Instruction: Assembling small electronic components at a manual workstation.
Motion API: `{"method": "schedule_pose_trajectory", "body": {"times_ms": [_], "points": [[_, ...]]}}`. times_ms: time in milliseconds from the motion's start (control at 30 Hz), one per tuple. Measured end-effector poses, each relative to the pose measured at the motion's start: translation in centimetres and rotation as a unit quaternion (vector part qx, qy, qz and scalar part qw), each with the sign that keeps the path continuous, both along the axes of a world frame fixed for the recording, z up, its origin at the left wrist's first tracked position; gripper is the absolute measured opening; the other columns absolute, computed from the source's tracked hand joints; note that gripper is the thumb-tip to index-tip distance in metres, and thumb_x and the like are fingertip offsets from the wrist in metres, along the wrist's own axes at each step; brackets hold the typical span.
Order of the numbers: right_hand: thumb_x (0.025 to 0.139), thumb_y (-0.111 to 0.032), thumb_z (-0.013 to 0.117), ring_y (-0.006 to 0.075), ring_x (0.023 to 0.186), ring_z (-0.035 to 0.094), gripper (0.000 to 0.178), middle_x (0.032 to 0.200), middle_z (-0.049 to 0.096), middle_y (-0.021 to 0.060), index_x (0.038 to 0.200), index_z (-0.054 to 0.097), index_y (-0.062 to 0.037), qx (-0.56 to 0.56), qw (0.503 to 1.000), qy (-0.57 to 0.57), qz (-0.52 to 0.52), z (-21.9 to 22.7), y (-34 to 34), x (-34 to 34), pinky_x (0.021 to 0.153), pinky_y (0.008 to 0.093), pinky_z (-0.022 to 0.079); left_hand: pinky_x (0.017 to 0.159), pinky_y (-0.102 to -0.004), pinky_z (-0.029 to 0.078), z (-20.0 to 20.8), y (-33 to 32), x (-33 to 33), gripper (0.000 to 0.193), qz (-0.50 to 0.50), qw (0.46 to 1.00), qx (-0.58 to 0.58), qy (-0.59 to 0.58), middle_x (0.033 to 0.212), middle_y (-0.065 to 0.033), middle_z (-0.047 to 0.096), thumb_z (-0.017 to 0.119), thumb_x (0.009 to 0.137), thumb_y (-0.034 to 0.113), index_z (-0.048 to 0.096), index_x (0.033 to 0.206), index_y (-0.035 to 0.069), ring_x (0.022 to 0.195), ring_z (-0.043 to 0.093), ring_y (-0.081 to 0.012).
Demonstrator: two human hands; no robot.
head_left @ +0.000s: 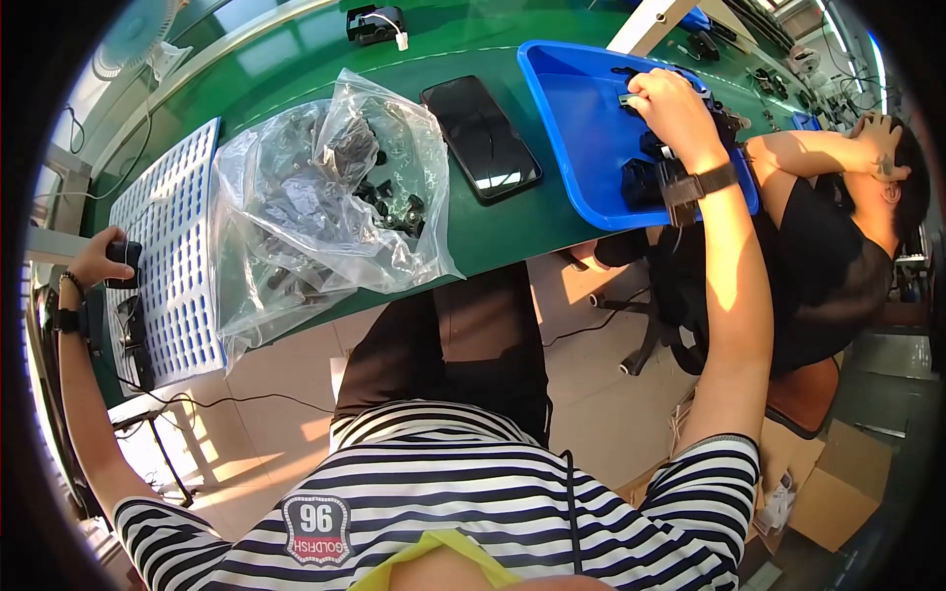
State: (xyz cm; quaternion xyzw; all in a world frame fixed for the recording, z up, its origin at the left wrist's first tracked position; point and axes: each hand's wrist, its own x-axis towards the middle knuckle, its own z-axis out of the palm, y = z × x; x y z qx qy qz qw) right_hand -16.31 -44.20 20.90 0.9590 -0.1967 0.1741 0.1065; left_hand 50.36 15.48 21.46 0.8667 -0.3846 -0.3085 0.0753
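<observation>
At the far left, my left hand [97, 259] is closed around a small black boxy part [124, 252] beside a white slotted tray [172, 266]. My right hand [674, 110] reaches into a blue plastic bin [581, 148] on the right. Its fingers pinch a small dark piece with a greenish edge [625, 100], too small to name. Black parts [641, 182] lie in the bin below and beside that hand. Between my hands, a clear plastic bag [305, 212] lies on the green table, with small black parts [394, 207] in it.
A black smartphone [481, 136] lies between bag and bin. Toward the back of the table sits a black part with a white connector [375, 25]. A seated person [828, 236] is close on my right. Cardboard boxes [838, 483] stand on the floor; a fan [133, 44] is at the back left.
</observation>
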Motion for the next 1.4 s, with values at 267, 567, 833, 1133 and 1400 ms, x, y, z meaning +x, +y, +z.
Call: {"method": "schedule_pose_trajectory", "body": {"times_ms": [267, 567, 833, 1133, 1400], "points": [[0.084, -0.029, 0.074, 0.039, 0.095, 0.066, 0.023, 0.094, 0.071, 0.014, 0.089, 0.072, -0.0063, 0.042, 0.992, 0.084, -0.078, -3.4, -4.8, 2.8, 0.089, 0.0484, 0.054, 0.075, -0.026, 0.046, 1.7, -0.8, -1.9, 0.053, 0.017, 0.999, -0.032, -0.033, 0.089, -0.0001, 0.055, 0.087, 0.068, 0.019, 0.054, 0.108, 0.006, 0.081, 0.053, -0.0108], [0.086, -0.023, 0.073, 0.0361, 0.086, 0.067, 0.024, 0.085, 0.07, 0.0176, 0.096, 0.069, -0.0015, 0.067, 0.986, 0.129, -0.081, -2.5, -4.3, 3.3, 0.08, 0.0433, 0.051, 0.079, -0.0283, 0.055, 3.7, -3.0, -18.6, 0.058, 0.127, 0.871, -0.447, 0.157, 0.109, -0.0071, 0.064, 0.089, 0.079, 0.028, 0.053, 0.115, 0.002, 0.092, 0.066, -0.015], [0.097, -0.024, 0.065, 0.0222, 0.089, 0.069, 0.02, 0.092, 0.073, 0.0038, 0.1, 0.07, -0.0048, 0.291, 0.951, -0.085, -0.055, -1.1, -5.4, 0.4, 0.079, 0.0359, 0.052, 0.08, -0.0368, 0.06, -5.3, -10.1, -37.3, 0.06, -0.2, 0.759, -0.152, 0.601, 0.109, -0.02, 0.068, 0.091, 0.074, 0.009, 0.051, 0.117, -0.001, 0.095, 0.071, -0.0245], [0.107, -0.02, 0.049, 0.0234, 0.101, 0.063, 0.028, 0.106, 0.062, 0.0129, 0.12, 0.057, 0.0032, 0.621, 0.678, -0.382, 0.092, 5.6, 2.3, -1.7, 0.1, 0.0433, 0.052, 0.088, -0.0291, 0.052, -14.8, -14.2, -46.0, 0.059, 0.064, 0.674, -0.126, 0.725, 0.112, -0.0069, 0.066, 0.086, 0.082, 0.018, 0.05, 0.127, 0.002, 0.103, 0.063, -0.0138], [0.103, -0.02, 0.053, 0.0168, 0.06, 0.044, 0.012, 0.076, 0.046, 0.0028, 0.1, 0.055, -0.008, 0.833, 0.483, -0.261, 0.071, -1.2, 24.4, -4.0, 0.059, 0.0357, 0.038, 0.101, -0.0378, 0.053, -16.8, -18.0, -47.8, 0.052, 0.23, 0.571, -0.242, 0.75, 0.131, -0.0086, 0.059, 0.068, 0.099, 0.024, 0.047, 0.142, 0.005, 0.119, 0.061, -0.019]]}}
